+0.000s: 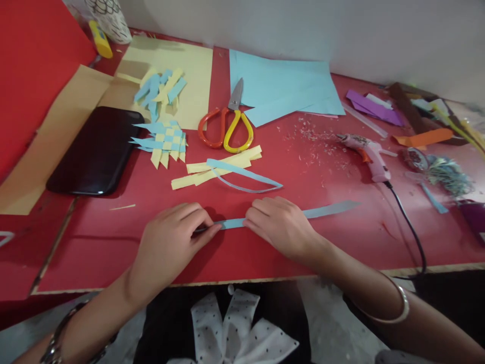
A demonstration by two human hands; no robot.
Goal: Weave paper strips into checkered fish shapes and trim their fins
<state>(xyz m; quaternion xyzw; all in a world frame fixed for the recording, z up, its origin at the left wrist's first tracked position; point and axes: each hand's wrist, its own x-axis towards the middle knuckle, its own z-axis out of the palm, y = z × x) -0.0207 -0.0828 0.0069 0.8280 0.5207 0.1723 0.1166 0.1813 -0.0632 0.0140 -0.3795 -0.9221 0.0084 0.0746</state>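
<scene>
A light blue paper strip (329,209) lies across the red table in front of me. My left hand (176,235) pinches its left end between thumb and fingers. Farther along, my right hand (282,225) has its fingers closed over the strip and presses it to the table. Just beyond my hands, a folded blue strip (250,173) rests on several yellow paper strips (197,178). A woven blue and yellow paper piece (166,140) with pointed ends lies to their left. Scissors (235,103) with one red and one yellow handle lie behind the strips.
A black phone (94,151) lies at left, near paper offcuts (161,91) on a yellow sheet (197,65). Blue sheets (284,83) lie at the back. On the right are a pink glue gun (366,151) with its cable, glue threads, purple paper (373,107) and twine (449,177).
</scene>
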